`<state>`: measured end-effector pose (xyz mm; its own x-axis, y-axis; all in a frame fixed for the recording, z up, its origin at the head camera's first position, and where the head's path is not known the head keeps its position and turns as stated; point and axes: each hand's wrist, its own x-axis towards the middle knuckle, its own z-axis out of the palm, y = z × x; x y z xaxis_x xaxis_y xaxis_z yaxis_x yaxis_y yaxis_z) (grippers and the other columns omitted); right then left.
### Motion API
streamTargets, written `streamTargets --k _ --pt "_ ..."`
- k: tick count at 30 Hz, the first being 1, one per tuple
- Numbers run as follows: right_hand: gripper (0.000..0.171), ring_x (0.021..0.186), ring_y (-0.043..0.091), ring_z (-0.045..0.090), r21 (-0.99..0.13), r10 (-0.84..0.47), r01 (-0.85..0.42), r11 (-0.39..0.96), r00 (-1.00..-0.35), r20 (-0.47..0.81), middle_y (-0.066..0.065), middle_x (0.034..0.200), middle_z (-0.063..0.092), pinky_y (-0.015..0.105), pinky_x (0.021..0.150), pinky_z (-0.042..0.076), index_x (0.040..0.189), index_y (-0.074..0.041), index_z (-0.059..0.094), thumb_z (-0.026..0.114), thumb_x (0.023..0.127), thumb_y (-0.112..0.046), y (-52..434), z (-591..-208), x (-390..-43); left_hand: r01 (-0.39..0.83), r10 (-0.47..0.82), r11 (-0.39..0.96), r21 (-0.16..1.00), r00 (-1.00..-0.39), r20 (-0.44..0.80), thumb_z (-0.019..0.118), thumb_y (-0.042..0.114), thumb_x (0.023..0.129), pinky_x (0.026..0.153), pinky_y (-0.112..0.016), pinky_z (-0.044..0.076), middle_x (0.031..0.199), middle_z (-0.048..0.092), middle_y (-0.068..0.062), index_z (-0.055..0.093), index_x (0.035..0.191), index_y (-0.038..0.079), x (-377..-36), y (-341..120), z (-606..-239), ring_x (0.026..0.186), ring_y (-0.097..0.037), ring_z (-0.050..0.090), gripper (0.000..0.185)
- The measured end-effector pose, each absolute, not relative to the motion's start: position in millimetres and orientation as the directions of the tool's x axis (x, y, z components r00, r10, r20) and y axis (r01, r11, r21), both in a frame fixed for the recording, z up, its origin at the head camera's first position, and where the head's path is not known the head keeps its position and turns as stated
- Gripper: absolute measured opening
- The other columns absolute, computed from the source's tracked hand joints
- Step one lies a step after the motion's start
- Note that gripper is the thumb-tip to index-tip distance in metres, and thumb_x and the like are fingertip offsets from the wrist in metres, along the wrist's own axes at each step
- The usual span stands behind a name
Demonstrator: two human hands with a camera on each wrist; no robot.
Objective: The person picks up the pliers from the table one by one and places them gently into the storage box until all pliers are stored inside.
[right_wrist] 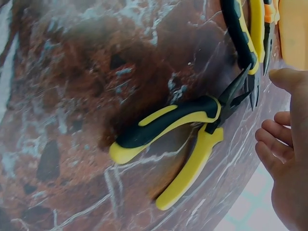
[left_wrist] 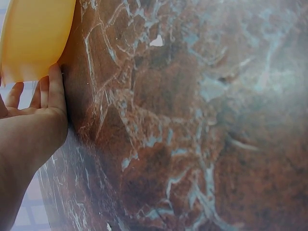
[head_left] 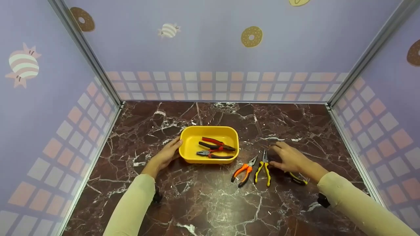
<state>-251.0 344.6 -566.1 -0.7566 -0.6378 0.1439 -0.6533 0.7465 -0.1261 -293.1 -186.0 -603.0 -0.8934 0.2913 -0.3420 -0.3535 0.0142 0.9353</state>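
Note:
A yellow plastic bin [head_left: 187, 144] sits mid-table with two pairs of red-and-black pliers inside, the upper pliers [head_left: 216, 144] and the lower pliers [head_left: 215, 154]. My left hand [head_left: 167, 152] holds the bin's left end, thumb at the rim and fingers against the outer wall. To the bin's right, orange-and-black long-nose pliers [head_left: 246, 170] lie beside yellow-and-black long-nose pliers [head_left: 263, 170]. My right hand [head_left: 288, 159], fingers relaxed, hovers over another pair of yellow-and-black pliers [right_wrist: 192, 120]. That pair is apart from the hand in the right wrist view and partly hidden in the head view.
Everything stands on a dark red marble-patterned tabletop [head_left: 210, 203]. Patterned panels, including the back wall [head_left: 210, 52], enclose it at the back, left and right, with metal strips along their edges.

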Motion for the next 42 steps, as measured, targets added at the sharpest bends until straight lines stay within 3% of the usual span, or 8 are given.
streamTargets --k 8,19,27,31,36,42 --pt "0.059 0.11 0.038 0.062 -0.102 -0.636 -0.646 0.757 -0.763 0.117 0.022 0.121 0.06 0.056 0.088 0.059 0.129 0.006 0.067 0.085 0.09 -0.034 356.0 -570.8 -246.1 -0.351 0.287 -0.004 0.936 -0.897 -0.335 0.044 0.035 0.116 0.125 -0.051 0.033 0.171 0.03 -0.018 0.019 0.171 0.01 -294.0 -186.0 -603.4 0.153 -0.038 0.038 0.065" --pt "0.063 0.121 0.047 0.059 -0.121 -0.586 -0.585 0.802 -0.81 0.035 0.032 0.133 0.059 0.061 0.1 0.054 0.131 0.011 0.063 0.083 0.093 -0.035 370.9 -571.3 -238.2 -0.352 0.289 -0.016 0.936 -0.898 -0.333 0.044 0.034 0.117 0.125 -0.051 0.033 0.171 0.03 -0.017 0.019 0.171 0.01 -293.8 -186.2 -604.4 0.152 -0.037 0.039 0.065" --pt "0.058 0.118 0.045 0.062 -0.116 -0.558 -0.553 0.825 -0.83 -0.006 0.03 0.133 0.059 0.062 0.092 0.056 0.125 0.005 0.066 0.083 0.092 -0.039 378.4 -572.3 -234.0 -0.343 0.294 -0.006 0.939 -0.898 -0.327 0.045 0.035 0.116 0.124 -0.051 0.035 0.171 0.031 -0.017 0.018 0.171 0.011 -294.1 -185.8 -603.9 0.151 -0.036 0.041 0.065" --pt "0.061 0.12 0.048 0.062 -0.123 -0.547 -0.542 0.832 -0.837 -0.008 0.032 0.136 0.058 0.063 0.095 0.056 0.123 0.005 0.066 0.085 0.089 -0.042 383.2 -574.1 -232.1 -0.348 0.289 -0.005 0.938 -0.898 -0.332 0.045 0.036 0.116 0.124 -0.051 0.036 0.171 0.032 -0.016 0.018 0.171 0.011 -294.6 -186.3 -605.2 0.151 -0.036 0.042 0.066" --pt "0.059 0.114 0.046 0.064 -0.115 -0.559 -0.555 0.824 -0.829 0.001 0.03 0.129 0.062 0.061 0.091 0.057 0.116 0.002 0.068 0.087 0.086 -0.045 389.1 -576.8 -229.6 -0.356 0.281 -0.011 0.935 -0.898 -0.338 0.046 0.036 0.116 0.124 -0.05 0.036 0.17 0.033 -0.016 0.019 0.171 0.011 -294.0 -187.1 -605.7 0.15 -0.035 0.043 0.066" --pt "0.052 0.092 0.029 0.062 -0.114 -0.588 -0.587 0.802 -0.808 0.029 0.009 0.102 0.06 0.05 0.076 0.056 0.104 -0.005 0.067 0.091 0.081 -0.044 395.0 -579.1 -230.3 -0.353 0.284 -0.021 0.935 -0.899 -0.333 0.046 0.035 0.116 0.124 -0.051 0.036 0.17 0.033 -0.017 0.018 0.171 0.011 -294.6 -187.1 -606.1 0.15 -0.036 0.043 0.066"
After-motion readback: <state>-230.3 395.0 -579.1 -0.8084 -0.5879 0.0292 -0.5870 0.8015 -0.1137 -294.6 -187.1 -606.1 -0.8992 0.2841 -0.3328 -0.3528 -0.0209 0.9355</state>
